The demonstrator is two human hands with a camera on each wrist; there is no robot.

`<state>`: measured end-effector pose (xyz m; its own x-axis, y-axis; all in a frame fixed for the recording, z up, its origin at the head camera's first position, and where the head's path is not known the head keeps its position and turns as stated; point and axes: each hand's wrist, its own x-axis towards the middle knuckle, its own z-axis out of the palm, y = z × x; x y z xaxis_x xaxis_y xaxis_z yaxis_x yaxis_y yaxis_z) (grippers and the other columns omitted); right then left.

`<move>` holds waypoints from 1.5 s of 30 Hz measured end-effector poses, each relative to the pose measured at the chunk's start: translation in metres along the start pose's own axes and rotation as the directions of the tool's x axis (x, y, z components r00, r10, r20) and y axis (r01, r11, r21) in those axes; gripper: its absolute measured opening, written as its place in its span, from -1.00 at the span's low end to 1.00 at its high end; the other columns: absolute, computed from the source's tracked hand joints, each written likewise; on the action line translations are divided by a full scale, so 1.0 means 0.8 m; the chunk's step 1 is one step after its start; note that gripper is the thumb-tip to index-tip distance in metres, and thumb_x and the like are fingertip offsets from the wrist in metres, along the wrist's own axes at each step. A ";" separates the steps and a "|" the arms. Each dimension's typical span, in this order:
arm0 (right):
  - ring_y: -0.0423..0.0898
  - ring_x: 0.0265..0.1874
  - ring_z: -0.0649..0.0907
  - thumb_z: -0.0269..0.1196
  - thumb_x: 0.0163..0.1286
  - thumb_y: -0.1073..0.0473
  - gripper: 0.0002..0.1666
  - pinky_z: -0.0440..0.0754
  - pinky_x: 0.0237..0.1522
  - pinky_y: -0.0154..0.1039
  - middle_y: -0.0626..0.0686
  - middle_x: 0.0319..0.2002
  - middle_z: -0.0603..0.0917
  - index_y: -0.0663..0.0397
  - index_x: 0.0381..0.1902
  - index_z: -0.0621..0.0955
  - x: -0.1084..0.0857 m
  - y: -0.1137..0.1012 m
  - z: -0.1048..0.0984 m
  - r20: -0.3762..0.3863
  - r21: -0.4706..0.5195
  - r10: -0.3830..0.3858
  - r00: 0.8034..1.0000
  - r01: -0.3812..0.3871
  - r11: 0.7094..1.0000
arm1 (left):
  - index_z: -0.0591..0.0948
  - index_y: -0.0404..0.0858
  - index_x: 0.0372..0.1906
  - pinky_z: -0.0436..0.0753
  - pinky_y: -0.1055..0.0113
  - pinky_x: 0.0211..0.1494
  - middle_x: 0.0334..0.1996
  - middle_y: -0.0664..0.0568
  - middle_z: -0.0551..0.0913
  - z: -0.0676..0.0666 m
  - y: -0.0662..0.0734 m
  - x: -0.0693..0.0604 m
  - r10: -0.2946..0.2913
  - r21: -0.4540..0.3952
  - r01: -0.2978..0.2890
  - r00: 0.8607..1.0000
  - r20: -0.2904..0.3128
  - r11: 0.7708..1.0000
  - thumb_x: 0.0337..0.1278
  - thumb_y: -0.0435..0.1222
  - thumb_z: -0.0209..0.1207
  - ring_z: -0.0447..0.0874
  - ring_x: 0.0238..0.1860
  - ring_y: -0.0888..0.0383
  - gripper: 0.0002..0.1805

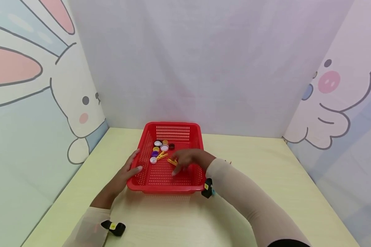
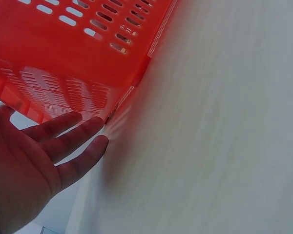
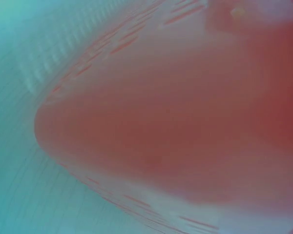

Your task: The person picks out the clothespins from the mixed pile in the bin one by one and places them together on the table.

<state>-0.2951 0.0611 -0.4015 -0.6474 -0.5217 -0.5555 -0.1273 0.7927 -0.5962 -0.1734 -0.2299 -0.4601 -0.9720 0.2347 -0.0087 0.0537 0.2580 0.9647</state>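
Observation:
A red plastic basket [image 1: 170,188] stands on the table in the head view. My left hand [image 1: 123,176] holds its left rim, thumb over the edge; the left wrist view shows several spread fingers [image 2: 73,141] along the outer wall. Inside the basket, my right hand [image 1: 185,159] reaches down palm-side low and pinches a yellow clothespin [image 1: 172,162], partly hidden by the fingers. Another yellow clothespin [image 1: 162,155] lies left of it. Beside that are a purple cap [image 1: 155,154], a white cap [image 1: 153,160] and several other caps. The right wrist view is blurred, mostly red basket wall [image 3: 136,126].
The pale wooden table [image 1: 160,219] runs up to a light back curtain [image 1: 188,61]. Side panels with cartoon animals flank it. Small reddish tips [image 1: 228,162] show behind the right forearm, too hidden to identify. A teal bit [image 1: 213,192] peeks out by the right wrist strap.

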 end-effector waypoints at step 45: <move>-0.07 -0.16 0.70 0.60 0.30 0.22 -0.49 0.83 -0.09 -0.27 0.07 0.05 0.75 0.08 0.19 0.74 -0.041 0.000 -0.009 -0.280 0.003 -0.405 0.870 0.423 0.906 | -0.20 0.16 0.82 0.87 0.09 0.18 0.69 -0.31 0.13 -0.001 -0.004 0.005 0.016 -0.016 -0.016 1.000 0.006 1.000 0.54 -0.20 0.19 0.41 0.54 -0.44 0.04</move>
<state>-0.2791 0.0808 -0.3790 -0.7223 -0.6869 -0.0799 -0.3866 0.4968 -0.7770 -0.1773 -0.2305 -0.4631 -0.9698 0.2439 0.0049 0.0650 0.2388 0.9689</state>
